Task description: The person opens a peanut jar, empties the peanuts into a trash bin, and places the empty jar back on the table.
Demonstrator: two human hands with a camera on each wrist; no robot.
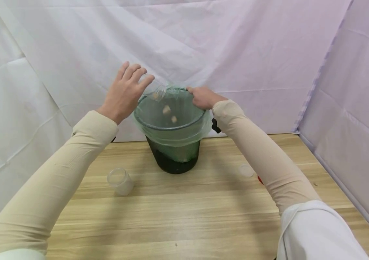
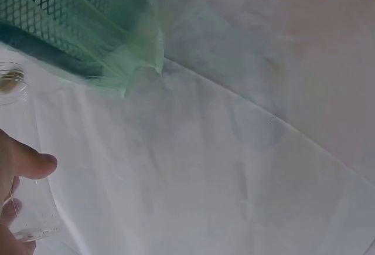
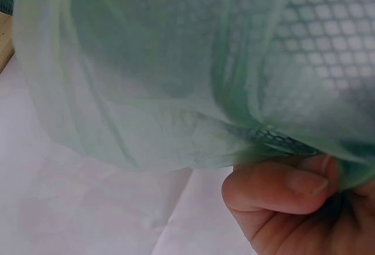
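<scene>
A dark mesh bin [image 1: 176, 167], lined with a thin green plastic bag [image 1: 178, 138], stands on the table and seems lifted or tipped a little toward the front. My left hand [image 1: 122, 92] grips a clear jar [image 1: 159, 93], tilted with its mouth over the bin's left rim. Pale chunks [image 1: 166, 109] show in the bin's opening, and another sits near the jar's mouth. In the left wrist view the thumb [image 2: 35, 162] lies along the transparent jar [image 2: 41, 208]. With curled fingers my right hand [image 1: 203, 97] grips the bin's bag-covered rim at the back right, seen close in the right wrist view.
A clear empty-looking cup [image 1: 121, 182] stands on the wooden table [image 1: 171, 216] left of the bin. To the right lie a clear round lid [image 1: 246, 170] and a red object [image 1: 260, 179] partly hidden by my right sleeve. White cloth [image 1: 252, 54] hangs behind.
</scene>
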